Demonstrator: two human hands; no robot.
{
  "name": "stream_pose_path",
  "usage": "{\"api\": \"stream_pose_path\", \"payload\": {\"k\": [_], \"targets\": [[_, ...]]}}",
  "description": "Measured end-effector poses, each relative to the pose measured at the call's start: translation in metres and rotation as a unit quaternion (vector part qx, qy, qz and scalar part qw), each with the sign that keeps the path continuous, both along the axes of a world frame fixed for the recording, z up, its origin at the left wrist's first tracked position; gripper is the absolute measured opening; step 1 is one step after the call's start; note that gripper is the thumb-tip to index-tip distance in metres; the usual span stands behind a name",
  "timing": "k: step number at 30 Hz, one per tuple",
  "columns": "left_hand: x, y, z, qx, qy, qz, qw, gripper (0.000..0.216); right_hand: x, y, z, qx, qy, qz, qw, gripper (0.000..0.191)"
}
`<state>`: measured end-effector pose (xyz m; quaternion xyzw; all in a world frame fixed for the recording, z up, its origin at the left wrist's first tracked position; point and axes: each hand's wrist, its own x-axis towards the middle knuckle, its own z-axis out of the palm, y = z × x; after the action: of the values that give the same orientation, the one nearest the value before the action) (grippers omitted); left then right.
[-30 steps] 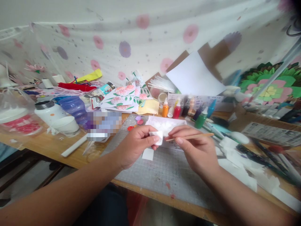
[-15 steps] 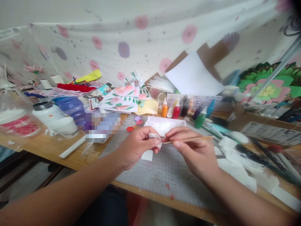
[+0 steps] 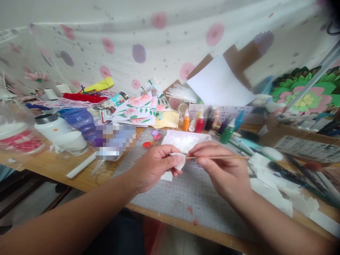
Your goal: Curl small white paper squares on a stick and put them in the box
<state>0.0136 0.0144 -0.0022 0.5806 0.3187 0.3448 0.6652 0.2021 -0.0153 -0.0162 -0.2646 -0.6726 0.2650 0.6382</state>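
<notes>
My left hand (image 3: 156, 166) pinches a small piece of white paper (image 3: 181, 161), thin like tissue, between thumb and fingers. From the right, my right hand (image 3: 223, 168) grips a thin wooden stick (image 3: 236, 157) lying nearly level, its left end at the paper. Whether the tip presses into the paper is too fine to make out. Both hands are over a grey cutting mat (image 3: 186, 198). Behind them lies a white sheet (image 3: 170, 137) with a whitish heap on it. A small white paper strip (image 3: 166, 176) rests on the mat below my left hand.
Paint bottles, including an orange one (image 3: 186, 121) and a green one (image 3: 227, 131), stand behind the sheet. Paper scraps (image 3: 273, 194) and brushes lie at the right beside a cardboard box (image 3: 305, 141). A white cup (image 3: 70, 142) and a jar (image 3: 50, 126) stand at the left.
The stick now lies more level and reaches farther right, with my right hand shifted slightly. More of the white paper shows at my left fingertips.
</notes>
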Motion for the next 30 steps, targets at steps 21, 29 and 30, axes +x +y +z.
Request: {"api": "stream_pose_path", "payload": {"k": [21, 29, 30], "targets": [[0.0003, 0.0001, -0.0007, 0.033, 0.036, 0.000, 0.999, 0.019, -0.0008, 0.0003, 0.0003, 0.000, 0.012, 0.003, 1.000, 0.021], [0.0002, -0.0018, 0.0032, 0.114, 0.088, 0.050, 0.988, 0.008, -0.0011, -0.0010, 0.0036, 0.003, -0.026, -0.013, 1.000, 0.017], [0.0000, -0.0023, 0.0037, 0.115, 0.086, 0.051, 0.988, 0.007, -0.0011, -0.0005, 0.0037, 0.003, -0.026, -0.013, 1.000, 0.017]]}}
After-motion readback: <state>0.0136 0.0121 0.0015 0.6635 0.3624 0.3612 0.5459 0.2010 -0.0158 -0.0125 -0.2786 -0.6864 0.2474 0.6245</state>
